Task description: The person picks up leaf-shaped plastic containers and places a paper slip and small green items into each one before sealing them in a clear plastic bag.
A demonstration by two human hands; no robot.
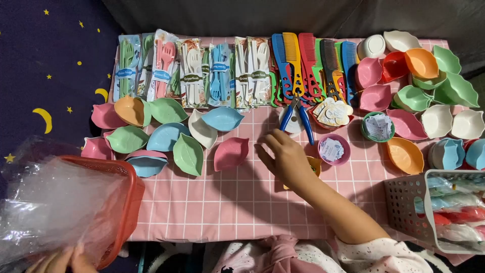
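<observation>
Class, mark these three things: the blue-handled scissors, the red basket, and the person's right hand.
blue-handled scissors [297, 117]: head view, on the handles.
red basket [132, 194]: head view, on its right rim.
right hand [286, 155]: head view, back of the hand.

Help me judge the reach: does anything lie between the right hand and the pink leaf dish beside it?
Nothing visible does. Only bare checked cloth lies between the right hand and the pink leaf dish. The blue-handled scissors lie above the hand, off that line.

A pink checked tablecloth [242, 202] covers the work surface. A dark grey fabric backdrop [252, 15], possibly a curtain, hangs behind. Navy star-and-moon cloth [45, 65] lies left.
</observation>
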